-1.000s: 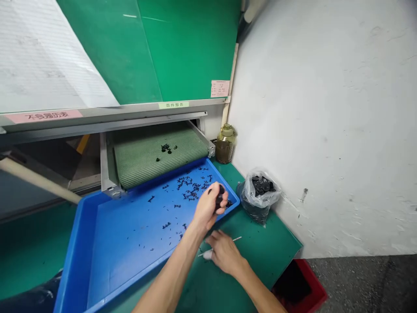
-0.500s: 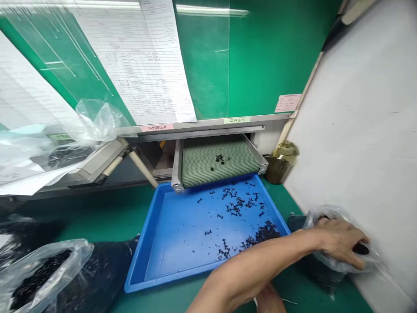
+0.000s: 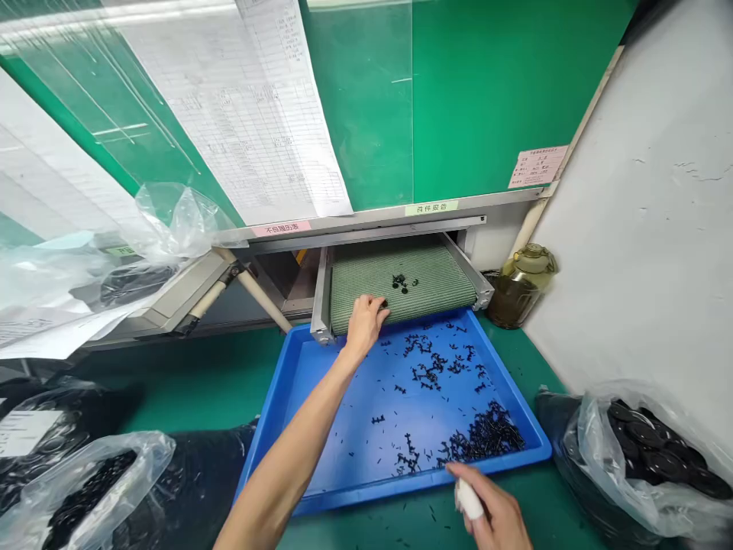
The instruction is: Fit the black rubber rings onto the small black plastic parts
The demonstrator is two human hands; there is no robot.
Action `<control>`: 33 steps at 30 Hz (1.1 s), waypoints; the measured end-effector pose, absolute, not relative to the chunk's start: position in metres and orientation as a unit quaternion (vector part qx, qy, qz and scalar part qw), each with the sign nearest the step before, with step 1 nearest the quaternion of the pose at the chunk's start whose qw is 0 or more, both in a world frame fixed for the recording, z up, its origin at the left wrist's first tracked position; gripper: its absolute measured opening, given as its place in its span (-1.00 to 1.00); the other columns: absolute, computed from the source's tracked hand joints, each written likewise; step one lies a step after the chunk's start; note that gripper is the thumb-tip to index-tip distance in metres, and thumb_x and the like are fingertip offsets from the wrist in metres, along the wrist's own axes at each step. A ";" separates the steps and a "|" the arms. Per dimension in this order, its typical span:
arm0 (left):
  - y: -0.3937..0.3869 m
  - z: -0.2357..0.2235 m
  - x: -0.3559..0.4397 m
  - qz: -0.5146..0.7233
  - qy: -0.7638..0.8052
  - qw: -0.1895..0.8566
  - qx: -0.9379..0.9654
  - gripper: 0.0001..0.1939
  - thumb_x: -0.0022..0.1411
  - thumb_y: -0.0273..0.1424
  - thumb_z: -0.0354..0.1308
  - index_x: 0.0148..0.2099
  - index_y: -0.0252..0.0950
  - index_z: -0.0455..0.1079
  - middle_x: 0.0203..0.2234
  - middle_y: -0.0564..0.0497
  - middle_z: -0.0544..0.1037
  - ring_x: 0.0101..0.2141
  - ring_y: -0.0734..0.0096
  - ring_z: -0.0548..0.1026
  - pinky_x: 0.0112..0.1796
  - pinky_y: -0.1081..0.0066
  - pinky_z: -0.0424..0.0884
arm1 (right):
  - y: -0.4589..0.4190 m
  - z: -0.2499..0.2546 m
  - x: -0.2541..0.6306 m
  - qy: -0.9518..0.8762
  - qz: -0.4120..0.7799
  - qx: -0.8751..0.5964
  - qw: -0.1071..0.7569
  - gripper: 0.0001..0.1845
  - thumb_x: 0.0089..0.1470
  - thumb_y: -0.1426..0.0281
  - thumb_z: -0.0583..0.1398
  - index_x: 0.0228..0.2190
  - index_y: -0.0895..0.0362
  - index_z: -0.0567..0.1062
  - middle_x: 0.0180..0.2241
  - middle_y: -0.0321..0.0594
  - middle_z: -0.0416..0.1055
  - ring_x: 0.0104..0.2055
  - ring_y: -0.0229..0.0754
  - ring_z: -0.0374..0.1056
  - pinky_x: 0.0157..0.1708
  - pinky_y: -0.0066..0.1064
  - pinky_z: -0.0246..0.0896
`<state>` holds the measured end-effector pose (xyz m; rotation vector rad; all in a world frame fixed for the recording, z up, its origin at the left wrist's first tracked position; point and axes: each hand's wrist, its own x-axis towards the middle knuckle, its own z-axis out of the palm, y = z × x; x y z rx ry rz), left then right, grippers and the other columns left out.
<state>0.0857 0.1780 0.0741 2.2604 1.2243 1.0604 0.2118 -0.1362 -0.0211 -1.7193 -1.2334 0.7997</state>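
Observation:
My left hand is over the front edge of a green ribbed conveyor belt. Its thumb and fingertips pinch a small black round piece. Other small black round pieces lie on the belt just beyond. At the near right rim of a blue tray is my right hand, fingers curled, with a white covering on one digit. Whatever it may hold is hidden. Inside the tray, small black branched parts lie scattered, with a denser heap in its near right corner.
On the right, an open plastic bag holds black discs. Another open bag with small black parts stands at left. A yellowish jar is by the white wall. Papers hang on the green board above.
My left hand has left the bag on the right and come across to the belt, where it pinches a black piece. My right hand has come into view by the tray's near rim.

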 end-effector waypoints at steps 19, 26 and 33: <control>0.051 0.079 0.072 0.372 0.243 0.820 0.360 -0.79 0.09 -0.45 0.27 -0.17 -0.36 0.50 -0.35 -0.09 0.60 -0.43 0.52 0.49 -0.35 0.50 0.39 | -0.044 0.086 0.220 -0.602 0.181 -0.644 0.435 -0.77 0.18 0.38 0.07 -0.15 0.02 0.46 -0.32 -0.25 0.39 -0.34 -0.27 0.32 -0.38 -0.47 0.25; 0.044 0.079 0.067 0.367 0.241 0.835 0.332 -0.80 0.09 -0.44 0.28 -0.19 -0.37 0.50 -0.31 -0.09 0.60 -0.40 0.54 0.50 -0.30 0.52 0.39 | -0.044 0.096 0.209 -0.687 0.051 -0.620 0.375 -0.67 0.18 0.54 0.00 -0.07 0.07 0.40 -0.25 -0.20 0.38 -0.24 -0.24 0.34 -0.24 -0.41 0.25; 0.041 0.080 0.062 0.380 0.234 0.830 0.334 -0.78 0.05 -0.48 0.31 -0.19 -0.31 0.49 -0.35 -0.03 0.60 -0.39 0.51 0.51 -0.34 0.52 0.39 | -0.041 0.100 0.207 -0.714 0.013 -0.612 0.339 -0.70 0.18 0.55 -0.01 -0.11 0.10 0.39 -0.29 -0.19 0.37 -0.29 -0.23 0.33 -0.29 -0.39 0.24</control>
